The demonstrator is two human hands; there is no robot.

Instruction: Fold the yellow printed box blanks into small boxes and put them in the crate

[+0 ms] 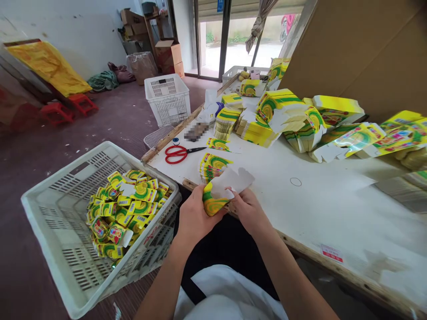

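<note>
Both hands hold one small yellow-green printed carton (pixel 216 195) at the near edge of the white table (pixel 300 200). My left hand (pixel 193 215) grips its lower left side. My right hand (pixel 248 209) pinches the right side, below its open white flaps. A short stack of flat cartons (pixel 213 165) lies on the table just behind the held one. To my left stands a white plastic crate (pixel 53 222) holding several folded cartons (pixel 123 209).
Red-handled scissors (pixel 180 153) lie near the table's left edge. Piles of flat and folded cartons (pixel 267 120) cover the far side, under a leaning cardboard sheet (pixel 360 49). Another white crate (pixel 168 98) and red stools (pixel 70 106) stand on the floor.
</note>
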